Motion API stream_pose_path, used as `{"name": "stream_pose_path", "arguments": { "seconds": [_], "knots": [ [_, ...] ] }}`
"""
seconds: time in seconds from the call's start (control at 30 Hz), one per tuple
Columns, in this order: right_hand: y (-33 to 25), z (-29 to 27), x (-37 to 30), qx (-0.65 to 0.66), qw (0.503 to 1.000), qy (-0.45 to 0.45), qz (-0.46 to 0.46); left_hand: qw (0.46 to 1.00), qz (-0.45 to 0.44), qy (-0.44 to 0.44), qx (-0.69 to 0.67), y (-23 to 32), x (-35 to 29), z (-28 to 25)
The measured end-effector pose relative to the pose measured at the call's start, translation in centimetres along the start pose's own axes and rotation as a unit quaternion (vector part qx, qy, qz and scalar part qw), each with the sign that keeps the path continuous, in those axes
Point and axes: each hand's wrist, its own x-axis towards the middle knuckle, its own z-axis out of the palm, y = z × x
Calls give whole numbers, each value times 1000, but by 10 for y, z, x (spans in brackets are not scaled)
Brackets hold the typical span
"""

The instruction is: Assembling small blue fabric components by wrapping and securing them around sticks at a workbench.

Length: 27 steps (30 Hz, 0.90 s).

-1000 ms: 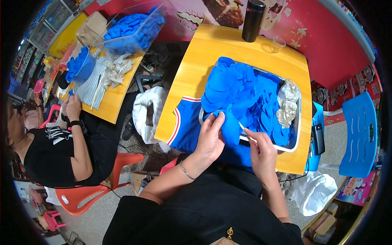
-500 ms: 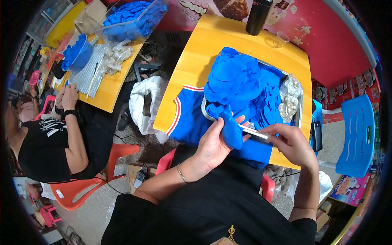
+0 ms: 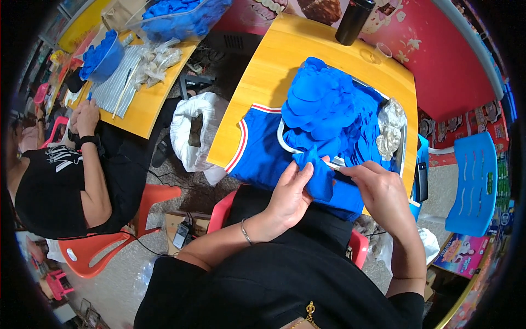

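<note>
My left hand [image 3: 291, 198] pinches a small folded piece of blue fabric [image 3: 320, 183] between thumb and fingers. My right hand [image 3: 381, 192] is closed on a thin white stick [image 3: 335, 165], whose far end meets the upper part of the fabric piece. Whether the end is inside the fabric or only against it, I cannot tell. Just beyond my hands, a large heap of rounded blue fabric pieces [image 3: 320, 104] fills a metal tray [image 3: 282, 143]. Under the tray, a blue sports jersey [image 3: 257, 145] with red-and-white trim lies on the yellow table [image 3: 279, 46].
Crumpled clear plastic bags [image 3: 390, 134] lie at the tray's right. A black bottle [image 3: 353, 24] and a clear cup [image 3: 382, 52] stand at the back. A blue chair [image 3: 472, 183] is at right. On the left, another person [image 3: 57, 192] works at a second table [image 3: 145, 118].
My right hand has brought the stick's end up to the blue fabric, covering more of the stick. The fabric piece looks more folded, and my view has shifted slightly.
</note>
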Motion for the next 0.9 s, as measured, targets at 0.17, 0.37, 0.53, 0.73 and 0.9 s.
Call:
{"name": "stream_pose_path", "arguments": {
  "seconds": [0.17,0.37,0.53,0.73,0.9],
  "knots": [
    [-2,-13,-2,37,999,-3,-11,1000,25,8,-5,5,-1,3],
    [-7,-10,-2,-72,996,-41,-22,999,-23,23,3,-3,-1,-8],
    [-15,-3,-1,-173,982,-54,-45,996,-50,78,13,-10,0,-9],
    [-19,5,-1,-209,976,-44,-49,995,-65,78,15,-10,0,-11],
    [-19,11,-2,-216,976,-21,-23,993,-70,89,19,-10,0,-10]
  ]
}}
